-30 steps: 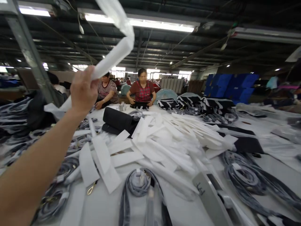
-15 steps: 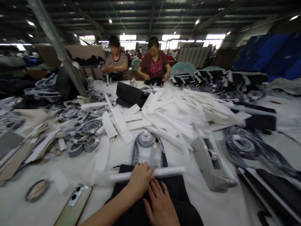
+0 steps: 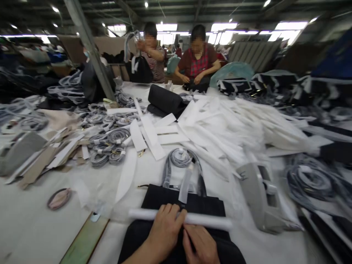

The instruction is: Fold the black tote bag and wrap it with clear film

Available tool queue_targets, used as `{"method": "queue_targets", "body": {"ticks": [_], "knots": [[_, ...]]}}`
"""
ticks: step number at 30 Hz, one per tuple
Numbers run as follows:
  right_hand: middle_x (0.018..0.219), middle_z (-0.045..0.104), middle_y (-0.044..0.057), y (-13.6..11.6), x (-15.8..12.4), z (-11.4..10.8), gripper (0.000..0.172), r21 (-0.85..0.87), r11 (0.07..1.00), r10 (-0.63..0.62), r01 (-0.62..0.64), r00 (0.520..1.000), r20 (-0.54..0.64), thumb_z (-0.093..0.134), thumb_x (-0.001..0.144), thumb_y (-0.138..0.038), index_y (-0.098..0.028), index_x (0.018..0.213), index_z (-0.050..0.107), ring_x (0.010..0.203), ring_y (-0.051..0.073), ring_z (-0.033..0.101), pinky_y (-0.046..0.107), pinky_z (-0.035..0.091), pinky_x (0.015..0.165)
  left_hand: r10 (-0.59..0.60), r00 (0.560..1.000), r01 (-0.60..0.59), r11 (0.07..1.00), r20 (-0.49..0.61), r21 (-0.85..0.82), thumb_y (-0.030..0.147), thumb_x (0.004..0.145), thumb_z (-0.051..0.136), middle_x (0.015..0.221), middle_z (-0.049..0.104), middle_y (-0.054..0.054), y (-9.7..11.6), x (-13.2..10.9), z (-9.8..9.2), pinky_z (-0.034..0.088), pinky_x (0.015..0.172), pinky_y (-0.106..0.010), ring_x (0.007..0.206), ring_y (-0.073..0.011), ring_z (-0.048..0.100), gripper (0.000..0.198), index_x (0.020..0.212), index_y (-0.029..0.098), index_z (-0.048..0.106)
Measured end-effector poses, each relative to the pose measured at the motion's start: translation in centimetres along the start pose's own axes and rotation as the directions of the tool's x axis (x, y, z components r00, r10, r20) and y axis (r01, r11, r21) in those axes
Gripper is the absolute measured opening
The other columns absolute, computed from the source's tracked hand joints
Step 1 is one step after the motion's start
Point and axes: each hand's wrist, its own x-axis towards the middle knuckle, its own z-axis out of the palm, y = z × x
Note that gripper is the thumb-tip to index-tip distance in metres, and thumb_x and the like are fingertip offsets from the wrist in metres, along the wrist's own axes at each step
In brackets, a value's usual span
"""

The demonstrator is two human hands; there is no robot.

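I am watching my left hand (image 3: 165, 231) lying over a white roll (image 3: 209, 221). Its fingers (image 3: 168, 212) are curling closed over the top of the roll and pressing it down onto a black bag (image 3: 192, 200). My right hand (image 3: 202, 245) is sitting just beside the left, below the roll, with its fingers reaching up to the roll's lower edge and touching the black cloth. I cannot tell whether it is gripping anything.

The roll is lying low and near the middle of the view, toward the near edge of the worktop (image 3: 33, 220). Its long axis is running side to side across the bag. The right end is dipping slightly toward me, sticking out past the bag's edge and pointing toward a grey plastic tool (image 3: 261, 194).

Just beyond the bag a coiled grey strap (image 3: 180, 157) is resting, with a heap of white strips (image 3: 220, 124) spreading behind it. Across the worktop, two people are handling dark pieces of their own.
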Motion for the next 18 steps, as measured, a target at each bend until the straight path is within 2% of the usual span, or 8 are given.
{"method": "queue_targets", "body": {"ticks": [3,6,9,11,15,18], "knots": [[0.078,0.071,0.007,-0.6,0.1,-0.1,0.026,0.024,0.998,0.065,-0.066,0.997,0.045,0.049,0.084,-0.004,-0.016,0.102,0.064,0.068,0.017,0.067,0.029,0.056,0.062,0.039,0.995,-0.04,0.999,-0.088,-0.008,0.01,0.089,0.046,0.107,0.058,-0.005,-0.2,-0.6,1.2,0.039,0.076,-0.037,0.089,-0.0223,0.051,0.039,0.125,0.024,0.05],[0.075,0.069,0.006,-0.8,0.1,0.1,0.027,0.02,0.996,0.082,-0.082,0.996,0.023,0.048,0.082,-0.003,-0.015,0.101,0.063,0.066,0.017,0.066,0.029,0.054,0.06,0.091,0.977,-0.093,0.996,-0.194,0.001,0.005,0.087,0.043,0.106,0.058,-0.008,-0.7,-1.0,2.4,0.039,0.077,-0.038,0.089,-0.0225,0.051,0.04,0.123,0.021,0.053],[0.085,0.07,0.009,-0.8,0.1,0.0,0.038,-0.025,0.999,0.044,-0.044,0.999,-0.024,0.048,0.079,0.0,-0.013,0.112,0.061,0.074,0.017,0.065,0.028,0.054,0.064,0.125,0.961,-0.128,0.992,-0.249,0.005,0.005,0.087,0.04,0.104,0.059,-0.008,-0.9,-1.0,2.9,0.04,0.077,-0.038,0.088,-0.022,0.052,0.041,0.122,0.02,0.055],[0.098,0.069,0.012,-0.7,0.2,-0.2,0.043,-0.103,0.994,0.039,-0.038,0.999,0.004,0.047,0.078,-0.002,-0.013,0.118,0.059,0.083,0.019,0.065,0.031,0.054,0.069,0.118,0.959,-0.124,0.992,-0.258,-0.008,0.005,0.086,0.041,0.103,0.06,-0.008,-0.7,-0.8,2.6,0.042,0.077,-0.038,0.088,-0.022,0.053,0.039,0.119,0.019,0.057],[0.115,0.067,0.011,0.3,-0.2,-0.3,0.043,-0.337,0.942,0.052,0.0,0.988,0.143,0.047,0.081,-0.011,-0.016,0.122,0.059,0.098,0.026,0.062,0.04,0.048,0.08,0.007,0.962,-0.05,0.988,-0.274,-0.147,0.01,0.089,0.04,0.107,0.063,-0.009,0.0,-0.9,1.1,0.044,0.086,-0.041,0.095,-0.0226,0.055,0.034,0.111,0.022,0.063],[0.108,0.071,0.005,2.0,-1.0,0.9,0.036,-0.397,0.913,-0.03,0.088,0.988,0.149,0.051,0.086,-0.02,-0.021,0.12,0.061,0.091,0.025,0.064,0.04,0.043,0.077,-0.166,0.945,0.037,0.91,-0.28,-0.412,0.022,0.093,0.042,0.091,0.065,-0.009,-0.6,-1.9,0.2,0.048,0.079,-0.037,0.086,-0.0216,0.059,0.027,0.093,0.022,0.069]]}}
